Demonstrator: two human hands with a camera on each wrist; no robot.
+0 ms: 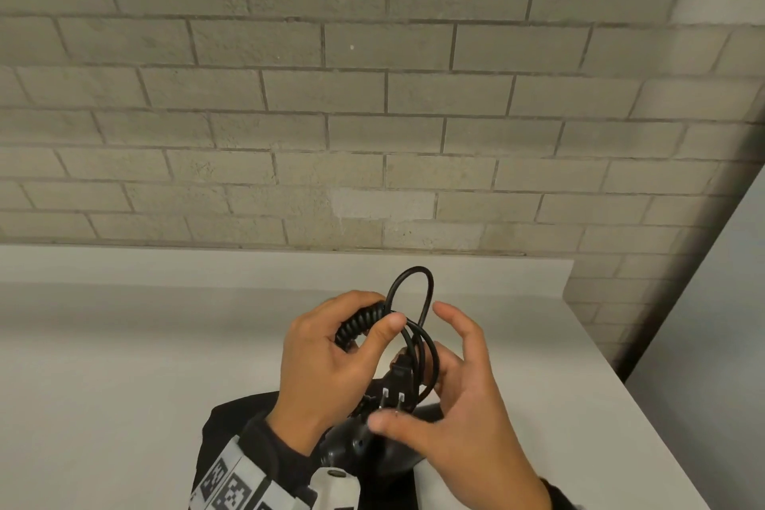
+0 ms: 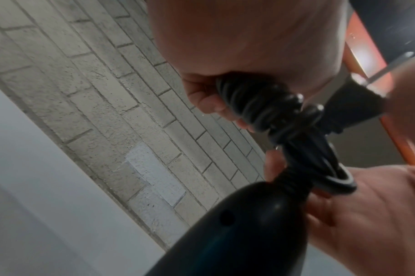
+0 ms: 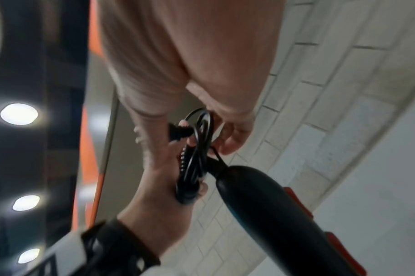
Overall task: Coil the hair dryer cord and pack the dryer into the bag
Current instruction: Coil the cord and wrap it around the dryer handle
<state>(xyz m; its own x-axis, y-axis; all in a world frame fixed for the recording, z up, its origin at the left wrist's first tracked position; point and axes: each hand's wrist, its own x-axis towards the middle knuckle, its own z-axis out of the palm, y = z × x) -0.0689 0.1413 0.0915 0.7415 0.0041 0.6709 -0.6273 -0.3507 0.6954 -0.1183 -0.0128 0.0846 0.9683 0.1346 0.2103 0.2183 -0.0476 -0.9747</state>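
Note:
My left hand (image 1: 383, 311) grips the black cord (image 1: 414, 282) at its spiral stretch, thumb pressed over the wound loops; one loop stands up above the fist. The two-pronged plug (image 1: 395, 379) hangs below the bundle. My right hand (image 1: 414, 369) cups the loops from the right with relaxed fingers, index raised and thumb stretched beside the prongs. The black hair dryer (image 1: 356, 443) hangs under both hands by its handle (image 2: 237, 233), also seen in the right wrist view (image 3: 261, 196). A black bag (image 1: 225, 426) lies on the table below my left wrist, mostly hidden.
A white table (image 1: 124, 344) runs to a grey brick wall (image 1: 372, 137) at the back. Its right edge (image 1: 645, 418) slants down toward me, with a pale panel beyond it.

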